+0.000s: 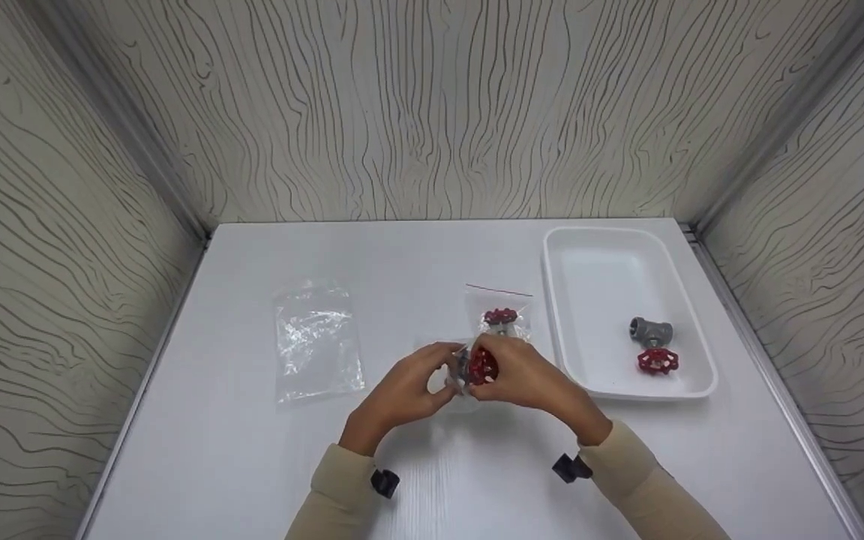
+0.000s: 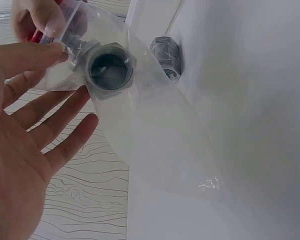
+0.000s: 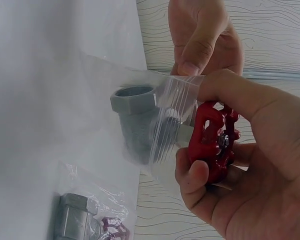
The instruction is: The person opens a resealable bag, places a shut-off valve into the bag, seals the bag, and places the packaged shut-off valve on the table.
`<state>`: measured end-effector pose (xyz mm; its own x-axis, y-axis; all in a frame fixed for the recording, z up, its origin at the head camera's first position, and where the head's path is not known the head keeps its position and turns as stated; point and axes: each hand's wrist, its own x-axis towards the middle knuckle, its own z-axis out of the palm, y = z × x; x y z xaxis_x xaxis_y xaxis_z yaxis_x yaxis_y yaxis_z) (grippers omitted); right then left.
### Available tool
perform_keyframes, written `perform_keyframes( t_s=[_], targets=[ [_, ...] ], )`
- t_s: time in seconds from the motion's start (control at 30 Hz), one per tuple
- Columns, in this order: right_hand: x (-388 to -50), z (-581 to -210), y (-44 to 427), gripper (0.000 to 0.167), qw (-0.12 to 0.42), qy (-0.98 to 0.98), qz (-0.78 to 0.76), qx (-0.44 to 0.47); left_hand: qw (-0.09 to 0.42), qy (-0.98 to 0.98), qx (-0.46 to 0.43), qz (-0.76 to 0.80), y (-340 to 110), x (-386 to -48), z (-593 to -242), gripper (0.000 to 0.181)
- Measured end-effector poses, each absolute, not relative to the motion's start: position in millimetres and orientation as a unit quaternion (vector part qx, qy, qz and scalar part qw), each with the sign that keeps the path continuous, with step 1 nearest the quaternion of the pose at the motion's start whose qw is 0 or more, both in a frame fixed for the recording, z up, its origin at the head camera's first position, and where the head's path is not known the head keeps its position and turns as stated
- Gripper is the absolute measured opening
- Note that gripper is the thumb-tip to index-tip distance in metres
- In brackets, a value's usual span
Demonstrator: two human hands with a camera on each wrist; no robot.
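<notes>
A grey metal gate valve with a red handwheel (image 3: 210, 142) is held between the hands over the middle of the table. Its grey body (image 3: 137, 120) shows through a clear zip bag (image 2: 145, 135), while the wheel sticks out past the zip edge. My right hand (image 1: 526, 371) grips the wheel with curled fingers and thumb. At the bag's mouth, my left hand (image 1: 409, 386) pinches the edge between thumb and index finger, its other fingers spread in the left wrist view. Just beyond the hands lies another bagged valve (image 1: 501, 317), partly hidden by the right hand in the head view.
To the right stands a white tray (image 1: 589, 292) holding an unbagged valve (image 1: 654, 334) with a red wheel. A flat clear bag (image 1: 318, 345) lies on the left of the white table (image 1: 402, 262). Wood-patterned panels (image 1: 432, 112) enclose the back and sides.
</notes>
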<state>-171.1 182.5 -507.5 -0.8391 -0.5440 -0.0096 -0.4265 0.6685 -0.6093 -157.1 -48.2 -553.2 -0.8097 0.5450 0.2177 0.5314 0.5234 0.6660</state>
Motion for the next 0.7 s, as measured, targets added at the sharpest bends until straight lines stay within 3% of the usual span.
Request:
perform_keyframes(
  t_s=[0.3, 0.7],
  targets=[
    [-170.6, -515.3, 181.5, 0.051, 0.078, 0.91, -0.297, -0.278, 0.011, 0.873, 0.313, 0.374, -47.8, -156.3, -557.1, 0.02],
    [-169.1, -522.2, 177.4, 0.057, 0.074, 0.91, -0.299, -0.279, 0.02, 0.875, 0.303, 0.377, -46.8, -154.8, -566.2, 0.03]
  ],
)
